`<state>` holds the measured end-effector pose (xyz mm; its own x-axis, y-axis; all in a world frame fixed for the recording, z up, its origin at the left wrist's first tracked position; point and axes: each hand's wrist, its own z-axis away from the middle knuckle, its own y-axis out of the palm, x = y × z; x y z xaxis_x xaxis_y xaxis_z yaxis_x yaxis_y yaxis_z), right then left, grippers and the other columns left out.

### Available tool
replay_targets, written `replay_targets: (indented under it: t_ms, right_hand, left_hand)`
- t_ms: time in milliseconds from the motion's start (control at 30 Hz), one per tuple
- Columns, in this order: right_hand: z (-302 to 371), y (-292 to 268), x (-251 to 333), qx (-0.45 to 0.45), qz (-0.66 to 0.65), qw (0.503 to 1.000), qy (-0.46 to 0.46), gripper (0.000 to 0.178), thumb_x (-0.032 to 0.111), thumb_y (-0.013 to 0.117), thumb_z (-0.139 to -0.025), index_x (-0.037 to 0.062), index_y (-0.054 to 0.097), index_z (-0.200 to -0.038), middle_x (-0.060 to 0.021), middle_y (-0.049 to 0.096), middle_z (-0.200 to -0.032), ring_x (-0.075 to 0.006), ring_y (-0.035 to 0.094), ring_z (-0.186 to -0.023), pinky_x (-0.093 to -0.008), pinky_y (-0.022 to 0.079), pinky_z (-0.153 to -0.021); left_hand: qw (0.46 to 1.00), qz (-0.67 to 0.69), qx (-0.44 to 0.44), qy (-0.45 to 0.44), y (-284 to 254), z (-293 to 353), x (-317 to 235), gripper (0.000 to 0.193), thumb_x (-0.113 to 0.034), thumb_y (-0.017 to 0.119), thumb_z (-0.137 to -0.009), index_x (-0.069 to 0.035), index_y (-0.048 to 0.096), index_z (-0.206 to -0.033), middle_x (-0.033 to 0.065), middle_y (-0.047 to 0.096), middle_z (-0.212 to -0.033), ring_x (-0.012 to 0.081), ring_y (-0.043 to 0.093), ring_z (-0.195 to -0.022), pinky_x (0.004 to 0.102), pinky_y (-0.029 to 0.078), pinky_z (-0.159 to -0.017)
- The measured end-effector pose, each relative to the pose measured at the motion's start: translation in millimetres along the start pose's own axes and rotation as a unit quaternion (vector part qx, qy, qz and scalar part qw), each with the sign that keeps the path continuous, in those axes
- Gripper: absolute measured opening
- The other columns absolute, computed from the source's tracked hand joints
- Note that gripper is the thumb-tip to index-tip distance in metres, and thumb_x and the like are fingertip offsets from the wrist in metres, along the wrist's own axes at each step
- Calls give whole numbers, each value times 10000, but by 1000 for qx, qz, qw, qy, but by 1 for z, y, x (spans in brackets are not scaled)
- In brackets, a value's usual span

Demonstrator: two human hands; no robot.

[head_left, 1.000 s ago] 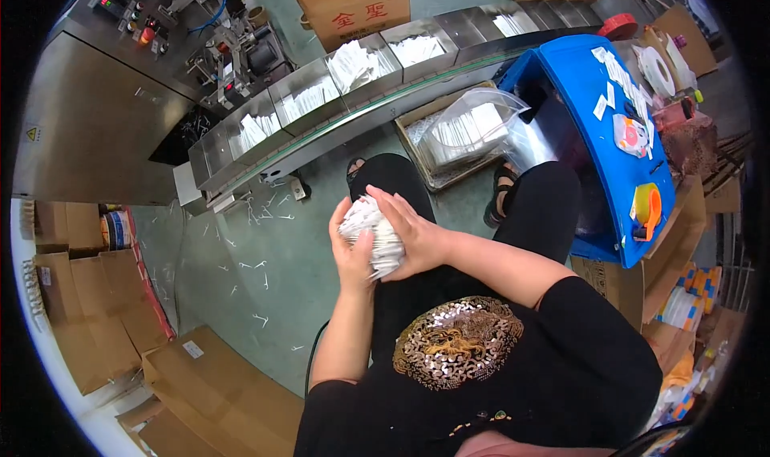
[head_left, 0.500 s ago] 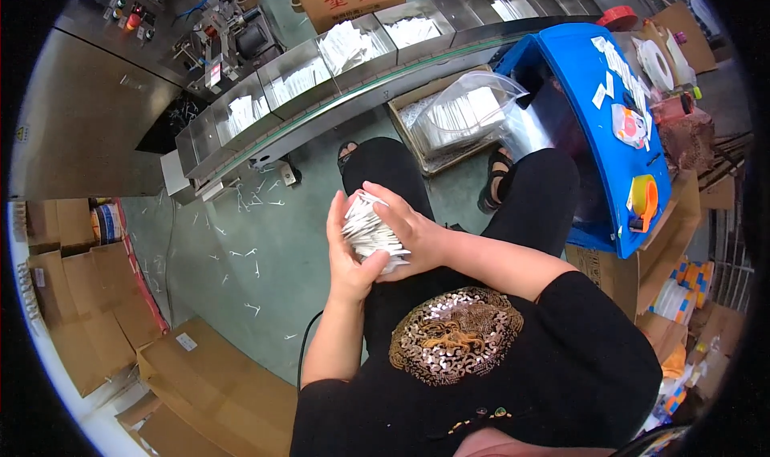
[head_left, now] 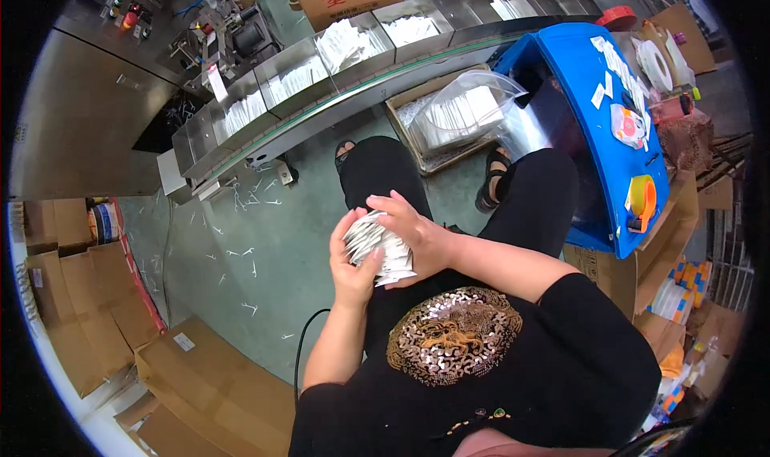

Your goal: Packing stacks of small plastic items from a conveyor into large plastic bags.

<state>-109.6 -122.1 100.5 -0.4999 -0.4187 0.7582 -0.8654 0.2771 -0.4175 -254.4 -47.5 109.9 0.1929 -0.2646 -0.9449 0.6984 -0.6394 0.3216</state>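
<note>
Between my two hands, over my lap, is a thick bundle of slim white paper packets (head_left: 377, 247), their ends fanned and uneven. My left hand (head_left: 350, 258) cups the bundle's left side, its thumb across the front. From the right, my right hand (head_left: 417, 236) wraps round the other side with its fingers over the top. Whatever the packets contain cannot be seen. Beyond my knees, an open carton (head_left: 429, 168) on the floor holds a clear plastic bag (head_left: 513, 88) with neat rows of similar white packets (head_left: 464, 119).
A long metal conveyor (head_left: 321, 104) with bins of white packets curves across the far side, beside a machine (head_left: 233, 44). At right stands a blue plastic bin (head_left: 589, 64) with loose packets and a tape dispenser (head_left: 644, 204) on it. Cardboard boxes (head_left: 216, 377) fill the lower left.
The bundle has shifted slightly down and tilted in my hands, with its packet ends more exposed at the lower right. Both hands have changed their hold a little around it.
</note>
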Motion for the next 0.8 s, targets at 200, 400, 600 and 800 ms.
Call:
replay_targets:
  t_ms: [200,400,600,800]
  right_hand:
    - [-13,5,12,-18,-47,999,-19,1037,325,829,-526,68,224,-1329,-240,289,-1337,-382,331,-1243,-522,247,-1018]
    - [-1,1,-1,-4,-24,1000,11,1028,286,826,-512,126,223,-1329,-231,283,-1342,-410,297,-1251,-546,248,-1012]
    - [-11,9,6,-34,-27,998,-39,1076,264,825,-520,141,170,-1365,-261,250,-1346,-416,302,-1247,-536,256,-1010]
    - [-10,14,-9,-56,-14,998,7,1007,106,766,-566,127,159,-1368,-245,276,-1344,-410,335,-1228,-476,311,-993]
  left_hand:
    - [980,196,-17,-16,9,-10,-20,576,-143,616,-764,26,377,-1260,152,468,-1240,220,443,-1155,358,336,-995]
    - [992,55,-100,-60,5,-5,-2,507,-137,607,-802,23,411,-1241,146,482,-1215,225,474,-1114,355,357,-974]
    - [984,115,-115,-67,12,-14,-12,340,-154,529,-882,43,496,-1156,149,550,-1133,216,548,-1007,323,422,-906]
    - [978,165,-112,-66,7,-27,-8,439,-234,540,-870,35,454,-1207,156,509,-1192,219,509,-1070,339,408,-920]
